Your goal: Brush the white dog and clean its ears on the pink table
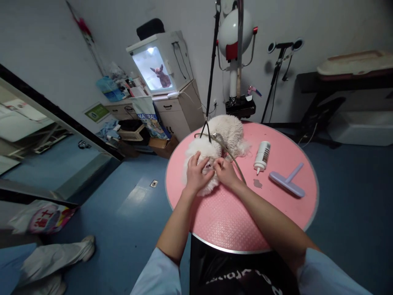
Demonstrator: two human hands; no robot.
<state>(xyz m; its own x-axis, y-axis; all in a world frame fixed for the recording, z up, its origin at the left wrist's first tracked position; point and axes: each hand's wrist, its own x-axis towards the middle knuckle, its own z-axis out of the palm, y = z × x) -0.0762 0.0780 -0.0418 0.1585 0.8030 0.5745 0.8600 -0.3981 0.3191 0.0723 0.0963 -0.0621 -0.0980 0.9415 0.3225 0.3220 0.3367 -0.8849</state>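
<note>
A fluffy white dog (229, 127) lies on a round pink grooming table (227, 223), its head end toward me. My left hand (196, 172) rests on the fur of the head with its fingers spread. Beside it my right hand (225, 170) is closed in a pinch at the fur; what is between its fingertips is hidden. A small dark pinkish patch (208, 166) shows between the hands, too small to name. A greenish cord (235, 162) curves over the dog and passes beside my right hand. A black strap (211, 78) comes down to the dog from above.
Right of the dog lie a white nozzle bottle (263, 155), a small wet spot (257, 184) and a purple slicker brush (287, 184). Behind stand a large white dryer (236, 35) and a lit cabinet (153, 67) with an animal inside. A person's leg (58, 256) shows at lower left.
</note>
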